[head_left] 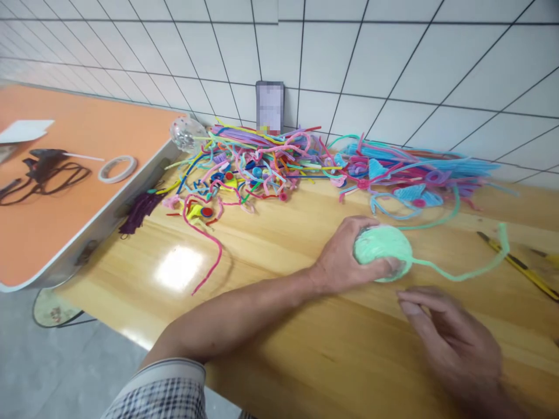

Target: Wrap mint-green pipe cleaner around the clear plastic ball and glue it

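My left hand [343, 256] is wrapped around a ball covered in mint-green pipe cleaner [381, 247], thumb across its near side and fingers behind it. From the ball's right side a loose fuzzy pipe cleaner end [458, 276] runs out and bends upward at its tip. Below and to the right, my right hand [452, 337] is apart from the ball, slightly blurred. Its thumb and forefinger tips are drawn together, and nothing shows between them.
Heaped pipe cleaners [262, 163] lie along the tiled wall, where a phone [269, 107] leans. A yellow utility knife [519, 265] lies at right. At left, an orange table [144, 128] bears a tape roll [117, 169] and a corded black tool [46, 163]. A purple tassel [142, 210] lies beside it.
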Demonstrator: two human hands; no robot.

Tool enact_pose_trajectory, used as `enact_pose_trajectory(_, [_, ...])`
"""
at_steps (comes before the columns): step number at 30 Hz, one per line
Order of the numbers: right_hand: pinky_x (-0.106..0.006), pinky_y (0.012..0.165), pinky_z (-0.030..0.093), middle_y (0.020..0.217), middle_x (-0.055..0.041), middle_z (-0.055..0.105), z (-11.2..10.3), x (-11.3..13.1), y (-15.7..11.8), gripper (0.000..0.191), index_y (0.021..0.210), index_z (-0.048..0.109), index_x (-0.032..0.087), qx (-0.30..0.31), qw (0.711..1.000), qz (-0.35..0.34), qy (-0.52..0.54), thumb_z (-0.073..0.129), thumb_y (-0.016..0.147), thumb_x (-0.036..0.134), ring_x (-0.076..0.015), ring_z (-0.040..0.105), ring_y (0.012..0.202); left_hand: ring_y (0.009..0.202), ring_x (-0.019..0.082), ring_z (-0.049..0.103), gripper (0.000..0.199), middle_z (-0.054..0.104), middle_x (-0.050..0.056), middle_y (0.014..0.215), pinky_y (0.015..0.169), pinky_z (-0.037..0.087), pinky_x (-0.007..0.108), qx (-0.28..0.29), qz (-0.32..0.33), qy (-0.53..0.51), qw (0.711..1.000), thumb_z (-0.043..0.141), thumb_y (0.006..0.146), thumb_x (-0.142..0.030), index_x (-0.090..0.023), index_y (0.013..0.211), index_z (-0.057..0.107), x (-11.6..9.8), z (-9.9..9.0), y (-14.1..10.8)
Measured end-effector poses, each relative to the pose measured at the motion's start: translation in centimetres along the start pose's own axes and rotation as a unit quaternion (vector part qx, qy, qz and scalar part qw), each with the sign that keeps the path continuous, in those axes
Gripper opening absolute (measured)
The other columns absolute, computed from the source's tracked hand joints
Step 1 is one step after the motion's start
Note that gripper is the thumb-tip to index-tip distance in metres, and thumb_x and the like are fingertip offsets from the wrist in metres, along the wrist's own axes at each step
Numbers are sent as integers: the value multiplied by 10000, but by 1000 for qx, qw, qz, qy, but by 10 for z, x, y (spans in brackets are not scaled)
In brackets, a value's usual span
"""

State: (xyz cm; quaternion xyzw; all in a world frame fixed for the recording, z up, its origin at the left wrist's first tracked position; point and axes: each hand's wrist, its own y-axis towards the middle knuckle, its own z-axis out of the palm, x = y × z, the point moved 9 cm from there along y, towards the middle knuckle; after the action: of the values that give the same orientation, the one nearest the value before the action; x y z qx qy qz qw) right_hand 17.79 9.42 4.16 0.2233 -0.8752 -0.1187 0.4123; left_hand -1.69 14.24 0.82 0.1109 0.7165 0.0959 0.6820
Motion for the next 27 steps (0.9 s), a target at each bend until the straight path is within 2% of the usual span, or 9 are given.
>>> enact_pose_trajectory(4, [-506,529,630,727,-93,807,6,-20,-3,227,902,846,649,23,995,74,57,825,855,428,-380,781,578,1387,339,677,685,663,146,1447,1240,577,546,-5,13,2,1000,880,855,-529,-244,1393,565,1,1,0])
enact_pose_trajectory(7, [-527,568,640,719,-108,805,11,-29,-2,165,830,839,659,50,989,125,64,828,833,495,-395,787,591,1369,344,684,677,673,146,1428,1222,587,555,-3,17,0,1000,885,854,-523,-245,1385,570,0,2,1])
enact_pose_trajectory(11, [-529,623,653,741,-110,802,11,-36,-1,80,797,829,644,33,980,182,73,805,847,587,-384,799,639,1344,361,692,693,680,150,1414,1205,592,580,-7,12,-4,1000,887,841,-595,-247,1360,588,0,1,3])
enact_pose_trajectory(15, [-509,606,650,746,-113,806,10,-41,-3,22,782,836,599,33,980,185,64,840,803,605,-375,794,635,1345,383,692,694,689,161,1400,1198,595,605,-2,19,-13,1000,888,825,-619,-249,1337,600,-1,3,4])
enact_pose_trajectory(21, [-418,665,741,788,-6,848,8,-52,-9,85,833,878,406,64,982,173,36,815,835,462,-300,836,693,1350,382,704,695,709,165,1385,1203,600,584,-1,11,-23,1000,913,800,-599,-235,1317,627,3,4,6])
enact_pose_trajectory(27, [-355,752,753,841,31,872,6,-53,-12,72,856,877,408,63,983,172,10,812,838,434,-272,869,797,1364,387,704,702,731,150,1357,1230,595,579,7,4,-32,999,979,766,-580,-249,1293,653,3,5,8])
